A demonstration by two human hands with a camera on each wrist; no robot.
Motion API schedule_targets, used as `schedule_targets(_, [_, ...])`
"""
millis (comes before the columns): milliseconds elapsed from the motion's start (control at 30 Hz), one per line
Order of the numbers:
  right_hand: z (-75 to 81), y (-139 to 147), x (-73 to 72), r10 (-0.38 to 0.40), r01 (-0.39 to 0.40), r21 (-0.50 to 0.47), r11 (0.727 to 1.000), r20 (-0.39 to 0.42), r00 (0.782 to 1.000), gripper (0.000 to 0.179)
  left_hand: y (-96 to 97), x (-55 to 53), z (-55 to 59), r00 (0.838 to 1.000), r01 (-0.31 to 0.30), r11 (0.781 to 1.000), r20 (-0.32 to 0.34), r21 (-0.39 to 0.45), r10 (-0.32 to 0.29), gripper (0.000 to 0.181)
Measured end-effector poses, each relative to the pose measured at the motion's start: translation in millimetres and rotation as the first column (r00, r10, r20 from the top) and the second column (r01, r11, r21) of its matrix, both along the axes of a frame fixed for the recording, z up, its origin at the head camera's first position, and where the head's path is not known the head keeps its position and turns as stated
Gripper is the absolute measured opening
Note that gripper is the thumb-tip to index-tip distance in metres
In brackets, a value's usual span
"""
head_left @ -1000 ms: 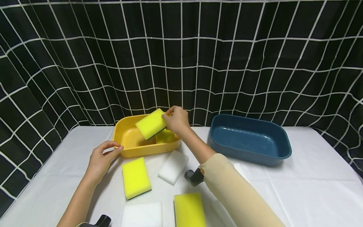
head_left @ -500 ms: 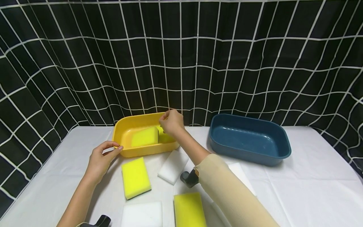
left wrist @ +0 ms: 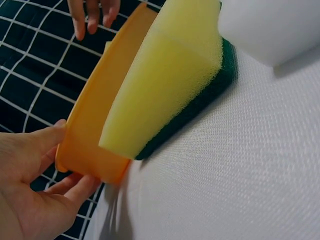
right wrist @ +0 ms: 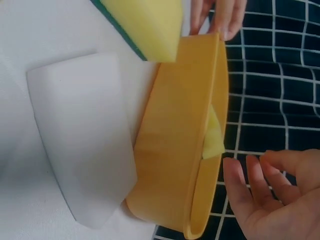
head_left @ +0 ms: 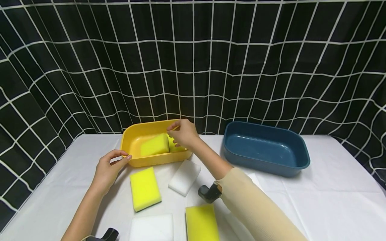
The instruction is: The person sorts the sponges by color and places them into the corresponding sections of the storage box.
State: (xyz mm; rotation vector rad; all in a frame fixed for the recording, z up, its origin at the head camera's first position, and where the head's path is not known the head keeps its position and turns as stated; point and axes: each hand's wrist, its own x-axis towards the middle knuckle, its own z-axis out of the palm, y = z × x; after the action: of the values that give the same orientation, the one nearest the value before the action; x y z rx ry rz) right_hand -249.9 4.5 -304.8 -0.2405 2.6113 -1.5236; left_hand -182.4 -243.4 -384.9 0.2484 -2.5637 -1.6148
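Observation:
In the head view, my left hand holds the near-left corner of a yellow plastic basin. The left wrist view puts the thumb at the rim and the fingers against the outer wall. Hovering over the basin's right end is my right hand, fingers loosely bent and nothing between them. One yellow sponge leans tilted inside the basin; another yellow sponge beside it is partly hidden by the right hand. On the cloth before the basin lie a yellow sponge with a dark green underside and a white sponge.
A dark blue basin stands to the right. Nearer the front edge lie another white sponge and another yellow sponge. More white pieces are partly hidden beneath the right sleeve. A black gridded curtain hangs behind the table.
The right hand has let go of a yellow sponge, which now rests tilted inside the yellow basin; its fingers have spread and lifted slightly clear. The left hand has stayed at the corner.

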Motion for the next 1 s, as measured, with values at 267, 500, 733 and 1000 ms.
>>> schedule_targets(267, [2.8,11.7,9.6,0.061,-0.061,-0.066,0.996,-0.003,0.998,0.018,0.1,0.9,0.9,1.0,0.004,1.0,0.007,0.003,-0.004,0.034])
schedule_targets(500, [6.2,24.6,18.3,0.082,-0.079,-0.087,0.993,0.022,0.996,0.022,0.8,0.9,0.7,1.0,0.007,1.0,0.005,0.007,-0.007,0.034])
schedule_targets(733, [6.0,37.5,30.3,0.12,-0.119,-0.084,0.989,0.003,0.993,0.021,1.0,0.7,0.8,1.0,0.004,1.0,0.012,0.006,-0.004,0.035])
schedule_targets(1000, [2.7,50.0,46.6,0.166,-0.166,-0.091,0.982,-0.009,0.986,0.021,1.1,0.8,0.9,1.0,0.006,1.0,0.014,-0.001,-0.006,0.035])
